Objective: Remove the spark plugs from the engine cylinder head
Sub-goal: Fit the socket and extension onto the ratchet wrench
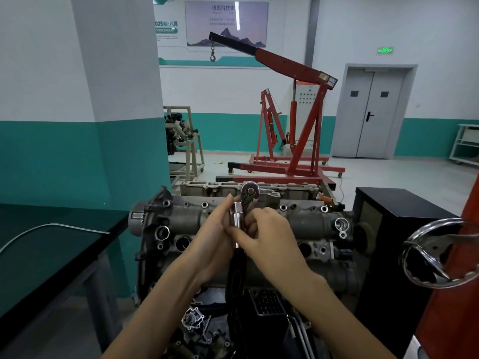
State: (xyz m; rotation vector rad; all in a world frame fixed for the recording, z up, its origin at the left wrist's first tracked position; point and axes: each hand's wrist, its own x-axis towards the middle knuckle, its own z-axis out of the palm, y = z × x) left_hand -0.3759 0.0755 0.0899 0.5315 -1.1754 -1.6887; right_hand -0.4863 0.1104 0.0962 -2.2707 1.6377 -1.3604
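Both hands meet over the middle of the engine. My left hand has its fingers curled around a short, shiny chrome socket, while my right hand pinches the same socket from the 3 o'clock side. At 12 o'clock from the grip, just above my fingertips, stands the round chrome head of a ratchet wrench; its black handle runs down toward 6 o'clock between my wrists. Behind the hands lies the grey cast-metal engine cylinder head, long and grimy, with round bores and bolt holes along its top. I cannot see any spark plug itself. At 1 o'clock, farther back, stands a red engine hoist.
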